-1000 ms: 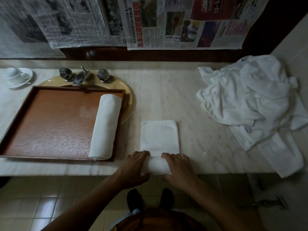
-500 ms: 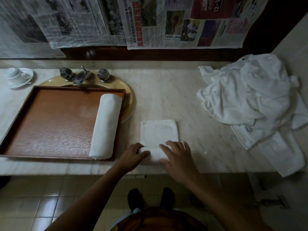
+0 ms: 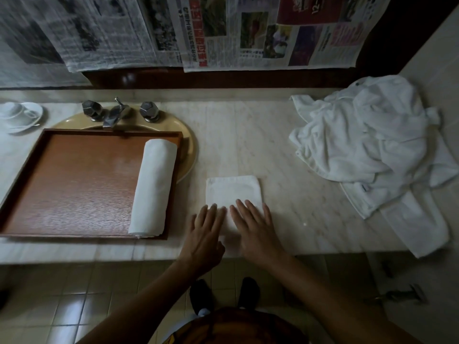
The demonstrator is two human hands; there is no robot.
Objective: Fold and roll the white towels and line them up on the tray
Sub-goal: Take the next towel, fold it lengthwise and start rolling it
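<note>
A folded white towel (image 3: 232,192) lies on the marble counter near its front edge, its near end rolled up under my palms. My left hand (image 3: 205,233) and my right hand (image 3: 254,229) lie flat side by side on the roll, fingers straight and pointing away from me. To the left, a brown wooden tray (image 3: 74,180) carries one rolled white towel (image 3: 154,189) along its right side. A heap of loose white towels (image 3: 372,150) sits at the counter's right end.
The tray rests over a yellow sink (image 3: 188,150) with a chrome tap (image 3: 115,114) behind it. A white cup and saucer (image 3: 18,116) stand far left. Newspapers (image 3: 223,31) hang on the back wall. Part of the heap drapes over the counter's front edge (image 3: 427,234).
My hands went from curled around the roll at the towel's near end to flat on top of it with fingers straight. The roll has moved away from me and the flat part is shorter.
</note>
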